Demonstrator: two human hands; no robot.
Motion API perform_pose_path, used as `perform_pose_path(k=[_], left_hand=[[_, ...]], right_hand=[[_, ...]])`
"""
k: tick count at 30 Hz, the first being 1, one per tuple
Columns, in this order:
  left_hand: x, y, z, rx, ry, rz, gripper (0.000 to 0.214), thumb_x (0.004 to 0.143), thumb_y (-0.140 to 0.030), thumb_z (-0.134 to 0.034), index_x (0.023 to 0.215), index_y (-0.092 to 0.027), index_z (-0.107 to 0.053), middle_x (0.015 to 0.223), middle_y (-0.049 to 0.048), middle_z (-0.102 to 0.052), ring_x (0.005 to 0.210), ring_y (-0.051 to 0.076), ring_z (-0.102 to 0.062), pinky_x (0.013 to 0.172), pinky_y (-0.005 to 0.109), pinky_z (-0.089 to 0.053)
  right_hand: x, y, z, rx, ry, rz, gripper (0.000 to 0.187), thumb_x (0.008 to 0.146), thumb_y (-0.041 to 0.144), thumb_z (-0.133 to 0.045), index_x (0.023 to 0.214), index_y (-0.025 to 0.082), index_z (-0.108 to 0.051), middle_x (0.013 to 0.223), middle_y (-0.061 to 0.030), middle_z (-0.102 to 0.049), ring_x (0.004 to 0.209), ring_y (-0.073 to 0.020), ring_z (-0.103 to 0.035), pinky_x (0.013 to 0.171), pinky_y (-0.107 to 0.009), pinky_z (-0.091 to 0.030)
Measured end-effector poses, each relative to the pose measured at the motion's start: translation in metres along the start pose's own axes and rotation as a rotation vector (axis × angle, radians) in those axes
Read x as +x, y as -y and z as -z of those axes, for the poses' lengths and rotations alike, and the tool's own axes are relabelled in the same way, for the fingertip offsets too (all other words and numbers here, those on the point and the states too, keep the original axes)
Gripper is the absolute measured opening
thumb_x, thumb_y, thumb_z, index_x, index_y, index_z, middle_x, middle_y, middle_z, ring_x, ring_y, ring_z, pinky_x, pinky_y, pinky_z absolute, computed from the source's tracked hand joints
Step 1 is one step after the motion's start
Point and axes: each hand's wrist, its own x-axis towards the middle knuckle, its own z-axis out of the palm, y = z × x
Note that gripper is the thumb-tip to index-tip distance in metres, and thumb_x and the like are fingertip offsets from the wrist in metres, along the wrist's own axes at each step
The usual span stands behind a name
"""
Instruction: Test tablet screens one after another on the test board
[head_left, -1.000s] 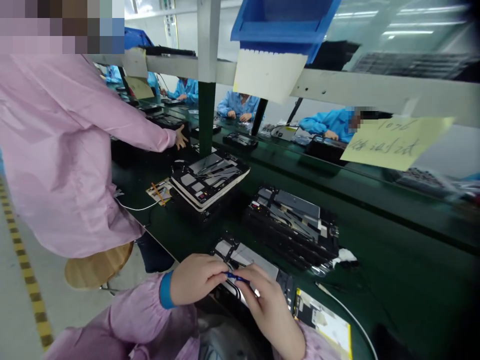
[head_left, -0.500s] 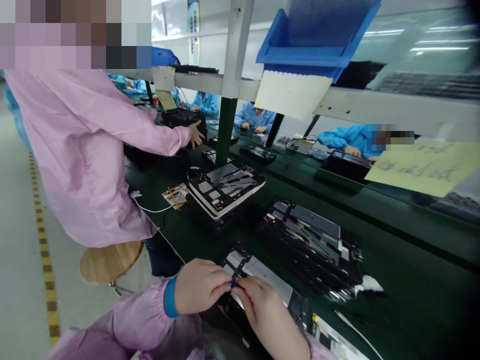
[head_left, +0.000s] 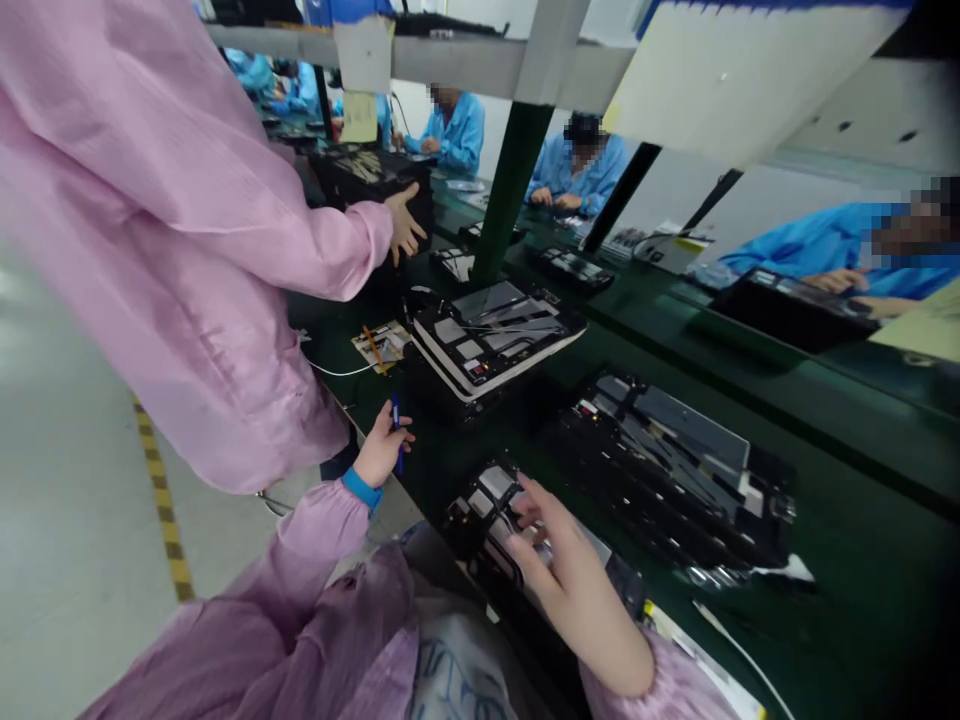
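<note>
My left hand is closed round a thin blue pen-like tool, held upright over the near edge of the green bench. My right hand lies on an opened device with its dark boards and grey parts showing. Its fingers are stretched out and press on the device's middle. Both my sleeves are pink.
A person in a pink coat stands close at the left, a hand on a black box. One stack of opened devices sits ahead, another stack at right. A green post rises behind. Workers in blue sit across the line.
My hands have come apart: the left hand has carried the blue tool away to the left, and the right hand has flattened onto the device. My view has dropped lower.
</note>
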Motion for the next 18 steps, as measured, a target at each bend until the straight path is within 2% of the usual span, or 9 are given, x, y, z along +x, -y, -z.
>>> perform_pose_path(k=[2, 3, 5, 7, 9, 11, 13, 14, 18], left_hand=[[0.007, 0.017, -0.008, 0.013, -0.018, 0.024, 0.067, 0.079, -0.015, -0.051, 0.142, -0.021, -0.031, 0.123, 0.0134, -0.055, 0.098, 0.020, -0.064, 0.081, 0.034, -0.054], [0.008, 0.023, -0.011, 0.019, -0.025, 0.022, 0.068, 0.078, -0.014, -0.052, 0.143, -0.022, -0.031, 0.132, 0.0142, -0.049, 0.112, 0.022, -0.059, 0.090, 0.037, -0.051], [0.004, 0.029, -0.017, 0.023, -0.043, 0.006, 0.069, 0.079, -0.013, -0.053, 0.143, -0.024, -0.029, 0.147, 0.0134, -0.035, 0.133, 0.025, -0.040, 0.103, 0.040, -0.042], [-0.006, 0.029, -0.021, 0.045, -0.070, -0.068, 0.066, 0.080, -0.014, -0.053, 0.142, -0.025, -0.031, 0.152, 0.0114, -0.026, 0.141, 0.025, -0.026, 0.108, 0.041, -0.036], [-0.018, 0.026, -0.024, 0.139, -0.030, -0.235, 0.051, 0.083, -0.018, -0.052, 0.133, -0.022, -0.043, 0.145, 0.0128, -0.036, 0.135, 0.025, -0.037, 0.104, 0.041, -0.041], [-0.028, 0.019, -0.030, 0.332, 0.125, -0.397, 0.032, 0.086, -0.023, -0.049, 0.117, -0.018, -0.057, 0.123, 0.0136, -0.055, 0.112, 0.023, -0.056, 0.094, 0.039, -0.049], [-0.035, 0.011, -0.040, 0.520, 0.318, -0.451, 0.026, 0.088, -0.027, -0.048, 0.105, -0.015, -0.063, 0.103, 0.0121, -0.063, 0.093, 0.021, -0.062, 0.086, 0.038, -0.052], [-0.037, 0.006, -0.046, 0.602, 0.387, -0.444, 0.026, 0.088, -0.029, -0.049, 0.103, -0.015, -0.065, 0.099, 0.0117, -0.064, 0.090, 0.022, -0.062, 0.086, 0.037, -0.052], [-0.033, -0.009, -0.074, 0.796, 0.497, -0.404, 0.034, 0.086, -0.036, -0.049, 0.102, -0.011, -0.066, 0.095, 0.0148, -0.064, 0.093, 0.028, -0.061, 0.090, 0.041, -0.048]], right_hand=[[-0.029, -0.014, 0.007, -0.006, -0.028, -0.043, 0.043, 0.094, 0.037, -0.045, 0.135, 0.024, -0.040, 0.101, -0.0081, -0.064, 0.086, -0.0196, -0.066, 0.074, -0.033, -0.058], [-0.045, -0.022, 0.011, -0.018, -0.050, -0.070, 0.040, 0.093, 0.037, -0.046, 0.132, 0.025, -0.044, 0.099, -0.0075, -0.065, 0.084, -0.0197, -0.067, 0.070, -0.031, -0.059], [-0.079, -0.041, 0.018, -0.059, -0.122, -0.138, 0.034, 0.091, 0.038, -0.049, 0.122, 0.026, -0.052, 0.099, -0.0081, -0.067, 0.084, -0.0228, -0.069, 0.065, -0.032, -0.059], [-0.110, -0.061, 0.024, -0.104, -0.195, -0.305, 0.027, 0.088, 0.039, -0.054, 0.112, 0.029, -0.057, 0.092, -0.0085, -0.068, 0.073, -0.0230, -0.069, 0.050, -0.028, -0.056], [-0.132, -0.076, 0.026, -0.177, -0.310, -0.490, 0.021, 0.086, 0.045, -0.055, 0.100, 0.030, -0.060, 0.084, -0.0104, -0.068, 0.061, -0.0232, -0.066, 0.042, -0.029, -0.052], [-0.141, -0.083, 0.023, -0.250, -0.331, -0.616, 0.025, 0.085, 0.051, -0.050, 0.087, 0.029, -0.061, 0.079, -0.0117, -0.067, 0.059, -0.0255, -0.065, 0.045, -0.034, -0.053], [-0.136, -0.080, 0.019, -0.299, -0.199, -0.688, 0.036, 0.088, 0.052, -0.041, 0.080, 0.024, -0.061, 0.078, -0.0128, -0.067, 0.067, -0.0282, -0.066, 0.057, -0.039, -0.054], [-0.130, -0.077, 0.016, -0.317, -0.116, -0.720, 0.040, 0.090, 0.050, -0.036, 0.080, 0.022, -0.061, 0.081, -0.0137, -0.067, 0.073, -0.0288, -0.066, 0.065, -0.040, -0.054], [-0.101, -0.065, 0.015, -0.456, 0.022, -0.833, 0.038, 0.093, 0.037, -0.032, 0.080, 0.014, -0.059, 0.081, -0.0184, -0.065, 0.074, -0.0295, -0.064, 0.068, -0.039, -0.048]])
